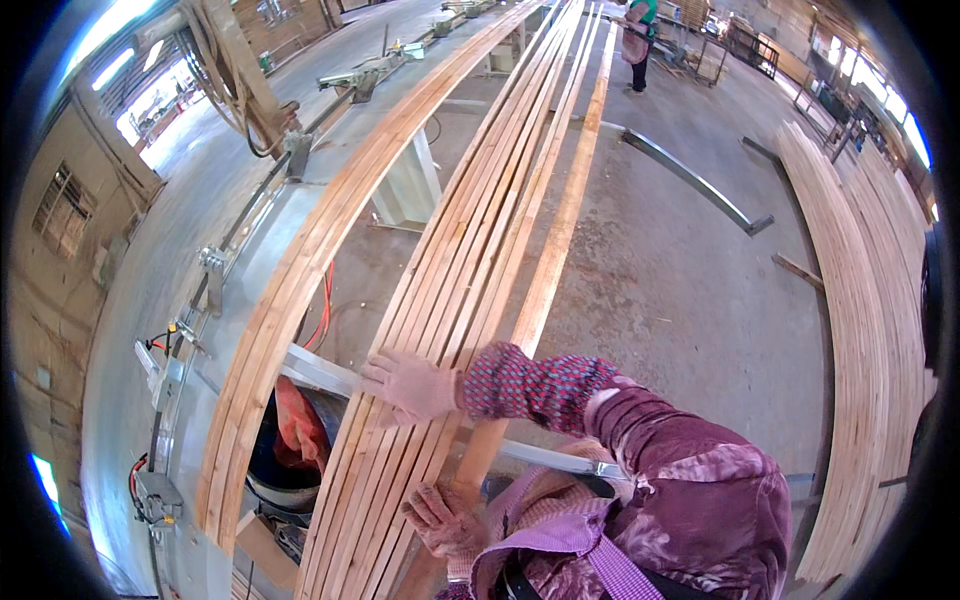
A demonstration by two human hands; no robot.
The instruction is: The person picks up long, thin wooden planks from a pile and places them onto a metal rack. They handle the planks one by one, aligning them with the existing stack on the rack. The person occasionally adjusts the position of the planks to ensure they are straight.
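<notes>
Long, narrow light-brown wood strips (455, 270) lie side by side in a bundle that runs from near my body toward the far end. Gloved in pale pink, my right hand (410, 385) rests flat across the top of the bundle, its fingers stretched toward the left edge. My left hand (445, 520), in a similar glove, is lower down at the bundle's right edge, fingers spread and touching the strips. A single strip (560, 245) lies a little apart on the right and passes near both hands.
Another row of boards (330, 215) lies left along a metal bench with clamps (160, 500). Between the rows stands a dark bucket (285, 495) with a reddish cloth (300, 430). Stacked boards (850, 330) are right; a metal bar (690, 180) crosses the floor. A person (638, 45) stands far off.
</notes>
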